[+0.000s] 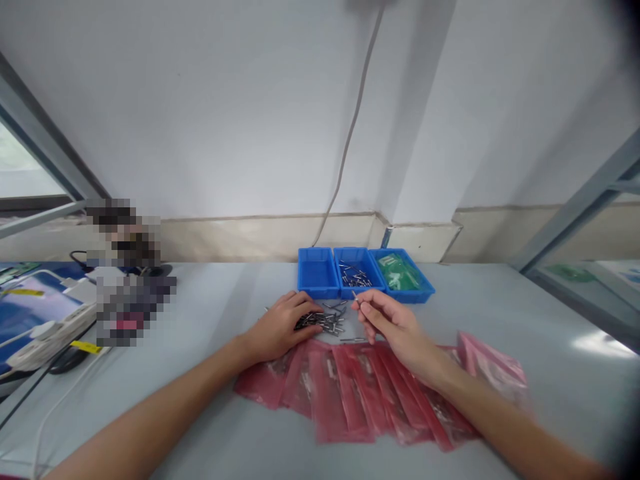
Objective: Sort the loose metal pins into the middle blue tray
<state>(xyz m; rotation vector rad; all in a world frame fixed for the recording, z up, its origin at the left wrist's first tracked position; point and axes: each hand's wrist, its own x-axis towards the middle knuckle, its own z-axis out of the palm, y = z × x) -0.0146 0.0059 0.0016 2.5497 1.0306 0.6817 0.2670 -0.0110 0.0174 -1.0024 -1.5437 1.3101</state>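
Pinching a slim metal pin point(355, 295) between thumb and fingertips of the right hand point(395, 323), with one end pointing up, just in front of the middle blue tray point(347, 293). Spreading the left hand point(287, 323) palm-down over the left side of a dark pile of pins point(330, 323) on the grey table point(225, 440), with fingers curved around the edge. Cannot tell about any pin gripped under that palm. Looks like the step of picking out pins singly, judging by the lone piece in the right fingertips. Probably calls next for a light, steady pinch on so narrow a shaft, and for keeping the loose heap gathered on the left. Worth minding, too, a stray pin point(353, 341) beside the pile, close to the row of pink bags point(345, 407). Overlapping in a fan along the near side, partly under the right forearm, with metallic shapes showing through the plastic. Set side by side beyond the hands, together with the left blue tray point(317, 293) and the right blue tray point(413, 297), with more pins in the middle one and green packets point(400, 272) in the right.
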